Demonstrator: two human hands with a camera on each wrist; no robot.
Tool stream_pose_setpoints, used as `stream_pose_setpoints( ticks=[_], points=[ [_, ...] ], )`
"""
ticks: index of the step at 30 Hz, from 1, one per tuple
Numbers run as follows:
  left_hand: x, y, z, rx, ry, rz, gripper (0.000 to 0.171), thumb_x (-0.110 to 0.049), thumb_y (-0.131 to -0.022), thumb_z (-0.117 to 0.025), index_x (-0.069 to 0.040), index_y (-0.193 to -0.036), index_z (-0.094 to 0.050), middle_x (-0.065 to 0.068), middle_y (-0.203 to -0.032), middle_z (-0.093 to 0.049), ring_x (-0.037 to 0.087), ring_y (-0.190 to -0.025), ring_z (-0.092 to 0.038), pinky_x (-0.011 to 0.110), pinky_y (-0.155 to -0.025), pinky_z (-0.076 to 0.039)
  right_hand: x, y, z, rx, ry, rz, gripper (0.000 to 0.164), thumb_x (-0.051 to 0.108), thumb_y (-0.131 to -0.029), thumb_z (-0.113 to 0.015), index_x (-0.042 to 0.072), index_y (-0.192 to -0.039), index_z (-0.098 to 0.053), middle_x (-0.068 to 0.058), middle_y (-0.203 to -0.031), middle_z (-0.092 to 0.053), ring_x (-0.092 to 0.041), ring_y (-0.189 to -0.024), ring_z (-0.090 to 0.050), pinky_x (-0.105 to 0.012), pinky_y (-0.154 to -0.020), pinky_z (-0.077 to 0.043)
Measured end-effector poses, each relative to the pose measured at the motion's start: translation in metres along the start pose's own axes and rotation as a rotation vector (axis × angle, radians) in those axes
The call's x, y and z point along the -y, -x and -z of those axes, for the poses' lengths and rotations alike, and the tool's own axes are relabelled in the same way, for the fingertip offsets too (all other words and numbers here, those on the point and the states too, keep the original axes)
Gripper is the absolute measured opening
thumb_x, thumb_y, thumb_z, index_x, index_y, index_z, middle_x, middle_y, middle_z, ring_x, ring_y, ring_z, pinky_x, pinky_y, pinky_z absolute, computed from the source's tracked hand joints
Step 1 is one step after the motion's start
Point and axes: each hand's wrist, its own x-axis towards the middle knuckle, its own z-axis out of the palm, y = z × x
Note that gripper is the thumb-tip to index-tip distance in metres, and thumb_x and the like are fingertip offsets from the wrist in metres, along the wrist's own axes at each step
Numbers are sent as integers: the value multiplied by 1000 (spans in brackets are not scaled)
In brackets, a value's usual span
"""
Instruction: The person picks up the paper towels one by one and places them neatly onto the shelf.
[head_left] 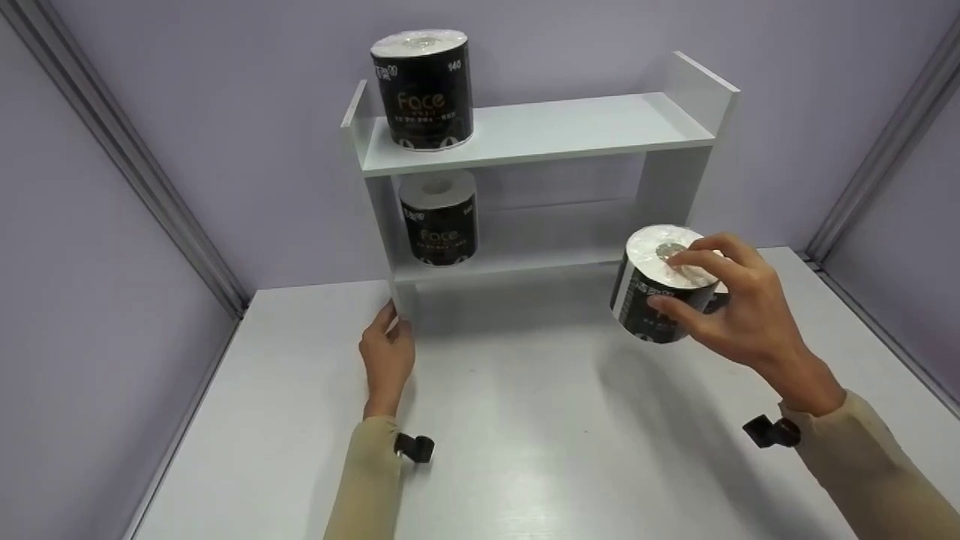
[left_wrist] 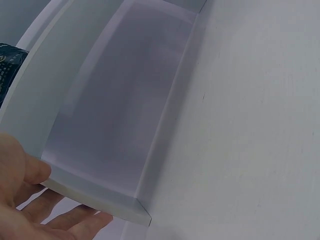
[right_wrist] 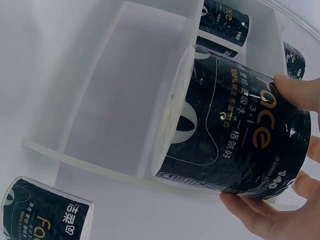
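Note:
My right hand [head_left: 742, 307] grips a toilet paper roll [head_left: 651, 313] in a black wrapper, holding it up in front of the shelf's right end. Its thumb lies on the wrapper's side, with fingers over the top. In the right wrist view the gold "Face" lettering shows on this roll [right_wrist: 235, 125]. At the lower left, my left hand [head_left: 388, 352] holds the side panel of the white shelf [head_left: 570, 127]. The left wrist view has the thumb [left_wrist: 37, 170] on one face of that panel and the fingers wrapped round its edge.
One wrapped roll [head_left: 424, 97] stands on the top board's left end. Below it, another roll [head_left: 442, 229] stands on the lower board. A further roll [right_wrist: 45, 212] is on the table beside the shelf's right side. Lilac walls [head_left: 150, 45] enclose the white table [head_left: 495, 450].

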Motion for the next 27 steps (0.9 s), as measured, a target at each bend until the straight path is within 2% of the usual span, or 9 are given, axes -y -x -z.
stream_pose_setpoints(
  ticks=[6, 8, 14, 21, 27],
  points=[
    [-1, 0, 0, 3, 3, -10, 44, -4, -106, -56, 3, -150, -58, 26, -154, -57, 44, -132, -65, 51, -108, -57, 1, -2, 0, -8, 5, 10, 47, 13, -73, -99, 9, -115, -79, -18, -118, -66, -35, -116, -65, -25, -89, -47],
    [-1, 1, 1, 0, 6, -12, 44, -4, -106, -57, 3, -150, -58, 25, -154, -57, 44, -132, -65, 51, -108, -57, 2, -3, 0, -8, 4, 11, 47, 13, -73, -99, 9, -115, -79, -18, -118, -66, -36, -116, -65, -23, -89, -46],
    [-1, 1, 1, 7, -2, 0, 44, -6, -108, -56, 3, -151, -56, 26, -155, -56, 44, -133, -65, 50, -108, -57, 3, -5, 0, -4, -3, 5, 46, 13, -75, -98, 10, -116, -80, -17, -119, -66, -37, -117, -65, -31, -89, -48],
    [0, 1, 0, 28, 3, 13, 46, -7, -109, -54, 4, -153, -53, 27, -157, -53, 44, -135, -63, 50, -109, -57, 3, -7, -3, -18, -13, 32, 45, 14, -75, -98, 8, -116, -79, -16, -117, -66, -33, -116, -64, -29, -89, -48],
    [0, 0, 0, 14, -7, 2, 45, -4, -107, -56, 5, -152, -54, 28, -155, -54, 45, -135, -63, 50, -109, -57, 4, -11, -6, -11, -10, 36, 46, 13, -74, -99, 6, -115, -78, -19, -118, -66, -37, -119, -64, -49, -93, -52]
  ],
)
